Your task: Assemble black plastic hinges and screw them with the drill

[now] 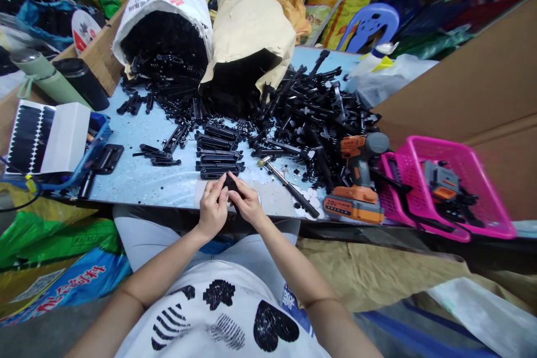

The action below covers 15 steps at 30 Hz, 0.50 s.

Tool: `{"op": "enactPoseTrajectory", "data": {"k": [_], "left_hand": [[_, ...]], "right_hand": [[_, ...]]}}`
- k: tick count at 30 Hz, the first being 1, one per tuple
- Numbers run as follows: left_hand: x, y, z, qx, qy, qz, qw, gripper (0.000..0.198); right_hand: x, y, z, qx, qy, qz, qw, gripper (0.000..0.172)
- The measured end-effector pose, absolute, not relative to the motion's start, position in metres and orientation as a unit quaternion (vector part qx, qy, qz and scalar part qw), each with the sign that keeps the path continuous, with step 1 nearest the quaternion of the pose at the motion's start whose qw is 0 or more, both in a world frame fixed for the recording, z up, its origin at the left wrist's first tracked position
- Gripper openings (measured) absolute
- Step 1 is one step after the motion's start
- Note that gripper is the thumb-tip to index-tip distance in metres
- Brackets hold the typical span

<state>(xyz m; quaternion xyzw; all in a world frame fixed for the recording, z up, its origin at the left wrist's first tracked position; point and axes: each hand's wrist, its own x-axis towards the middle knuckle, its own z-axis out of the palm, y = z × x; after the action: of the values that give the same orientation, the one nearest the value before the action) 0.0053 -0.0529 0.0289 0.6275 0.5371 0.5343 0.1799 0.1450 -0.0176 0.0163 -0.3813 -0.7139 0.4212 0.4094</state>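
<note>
Both hands meet at the table's front edge around a small black plastic part [230, 183]. My left hand [213, 207] pinches it from the left, thumb and fingers pressed together. From the other side my right hand [247, 201] grips the same part; its lower end is partly hidden by the fingers. Just beyond the hands lies a stack of black plastic bars [218, 155], laid side by side. A hammer [291, 190] with a black handle rests to the right of my right hand, head pointing up-left.
An orange cordless drill [356, 179] stands beside a pink basket [474, 179] at right. Behind is a heap of black parts [310, 112], with a white sack [168, 5] and a beige sack [251, 22] open toward me. At left sit a blue basket [98, 134] and a green bottle [50, 78].
</note>
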Motion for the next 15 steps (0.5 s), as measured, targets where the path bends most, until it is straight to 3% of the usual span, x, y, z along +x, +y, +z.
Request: {"op": "enactPoseTrajectory", "data": {"k": [5, 8, 11, 15], "left_hand": [[0.005, -0.043, 0.022, 0.619, 0.536, 0.535, 0.209, 0.036], [0.005, -0.044, 0.009, 0.549, 0.585, 0.542, 0.25, 0.041], [0.002, -0.054, -0.001, 0.542, 0.627, 0.502, 0.247, 0.047], [-0.005, -0.058, 0.003, 0.722, 0.597, 0.322, 0.137, 0.051]], "right_hand": [[0.129, -0.02, 0.01, -0.402, -0.708, 0.423, 0.398, 0.055], [0.131, -0.003, 0.014, -0.389, -0.779, 0.381, 0.31, 0.052], [0.156, 0.036, 0.024, -0.44, -0.841, 0.24, 0.203, 0.046], [0.221, 0.108, 0.03, -0.636, -0.753, 0.009, 0.167, 0.043]]}}
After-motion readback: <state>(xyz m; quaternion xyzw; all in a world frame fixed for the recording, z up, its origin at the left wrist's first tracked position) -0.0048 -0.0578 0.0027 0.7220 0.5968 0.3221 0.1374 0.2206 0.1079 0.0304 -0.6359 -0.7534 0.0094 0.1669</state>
